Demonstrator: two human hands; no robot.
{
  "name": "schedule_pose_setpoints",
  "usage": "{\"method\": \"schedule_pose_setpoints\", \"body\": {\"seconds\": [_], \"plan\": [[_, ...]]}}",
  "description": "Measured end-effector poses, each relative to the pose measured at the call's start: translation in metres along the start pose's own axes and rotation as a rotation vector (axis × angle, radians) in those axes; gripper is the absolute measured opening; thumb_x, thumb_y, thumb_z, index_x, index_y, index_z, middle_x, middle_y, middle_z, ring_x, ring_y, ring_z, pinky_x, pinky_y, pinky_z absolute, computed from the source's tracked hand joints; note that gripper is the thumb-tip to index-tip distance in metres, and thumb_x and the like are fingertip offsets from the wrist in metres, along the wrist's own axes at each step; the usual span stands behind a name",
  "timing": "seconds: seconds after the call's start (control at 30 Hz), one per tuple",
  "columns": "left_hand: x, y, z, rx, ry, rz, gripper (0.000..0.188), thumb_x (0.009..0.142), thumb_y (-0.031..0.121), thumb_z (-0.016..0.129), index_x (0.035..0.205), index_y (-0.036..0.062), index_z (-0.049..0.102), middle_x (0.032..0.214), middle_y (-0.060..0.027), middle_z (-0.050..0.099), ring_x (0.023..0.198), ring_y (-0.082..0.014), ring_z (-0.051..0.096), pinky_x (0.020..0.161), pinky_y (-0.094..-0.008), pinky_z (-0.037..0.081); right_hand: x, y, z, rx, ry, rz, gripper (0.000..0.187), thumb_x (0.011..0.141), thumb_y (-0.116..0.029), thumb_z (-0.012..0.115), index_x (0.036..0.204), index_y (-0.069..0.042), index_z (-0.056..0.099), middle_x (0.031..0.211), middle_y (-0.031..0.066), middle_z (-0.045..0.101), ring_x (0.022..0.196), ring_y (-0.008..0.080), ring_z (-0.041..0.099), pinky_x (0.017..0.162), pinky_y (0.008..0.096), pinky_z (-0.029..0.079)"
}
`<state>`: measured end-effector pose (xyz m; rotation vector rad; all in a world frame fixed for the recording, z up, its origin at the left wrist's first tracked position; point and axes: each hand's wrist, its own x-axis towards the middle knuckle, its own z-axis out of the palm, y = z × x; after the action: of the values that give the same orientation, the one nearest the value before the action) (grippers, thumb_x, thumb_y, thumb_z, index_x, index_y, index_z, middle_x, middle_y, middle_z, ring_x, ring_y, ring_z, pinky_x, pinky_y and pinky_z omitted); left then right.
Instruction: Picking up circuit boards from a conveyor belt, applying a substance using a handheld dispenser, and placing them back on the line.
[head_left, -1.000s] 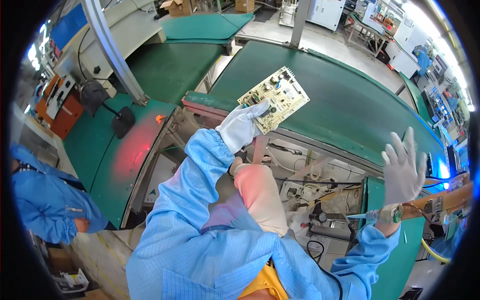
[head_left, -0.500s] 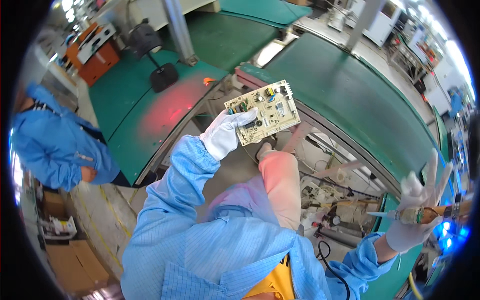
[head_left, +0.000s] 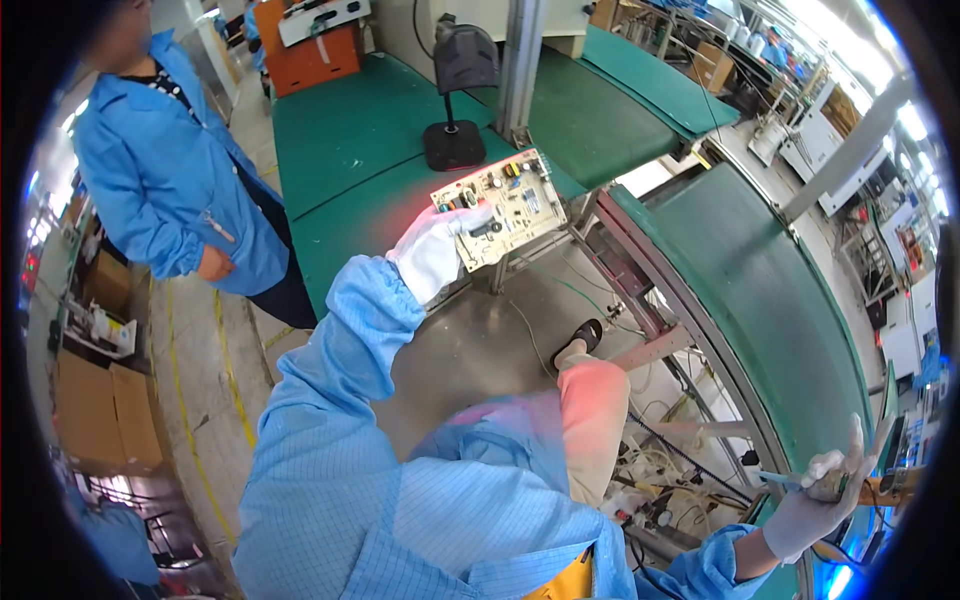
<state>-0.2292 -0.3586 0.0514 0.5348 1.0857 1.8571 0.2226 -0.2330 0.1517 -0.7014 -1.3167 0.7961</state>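
Green-topped workbench (head_left: 340,150) seen, upper left. Rectangular cream circuit board (head_left: 518,208) pinched just above centre by white-gloved left hand (head_left: 432,252), blue-sleeved arm (head_left: 365,325) extended; white-gloved right hand (head_left: 812,515) raised, lower right, beside brown tubular tool (head_left: 895,490), grip cannot be told.

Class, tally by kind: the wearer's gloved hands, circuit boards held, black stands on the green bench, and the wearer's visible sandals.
Left hand and right hand, gloved: 2
Circuit board: 1
Black stand: 1
Sandal: 1
Total: 5

one circuit board (head_left: 517,207), two gloved hands (head_left: 430,255) (head_left: 808,520), one black sandal (head_left: 591,331)
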Motion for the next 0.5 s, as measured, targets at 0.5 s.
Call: {"method": "schedule_pose_setpoints", "body": {"seconds": [0.5], "plan": [[0.043,0.01,-0.052,-0.21,0.095,0.017,0.034,0.095,0.016,0.06,0.123,-0.0034,0.056,0.113,-0.0192,0.066,0.096,-0.0308,0.069,0.08,-0.0445,0.059,0.002,0.008,0.004,-0.037,0.109,-0.026,0.056,0.106,-0.032,0.036,0.15,0.001,0.028,0.127,0.0198,0.057,0.06,0.0049,0.037,0.051,0.0149,0.031]]}}
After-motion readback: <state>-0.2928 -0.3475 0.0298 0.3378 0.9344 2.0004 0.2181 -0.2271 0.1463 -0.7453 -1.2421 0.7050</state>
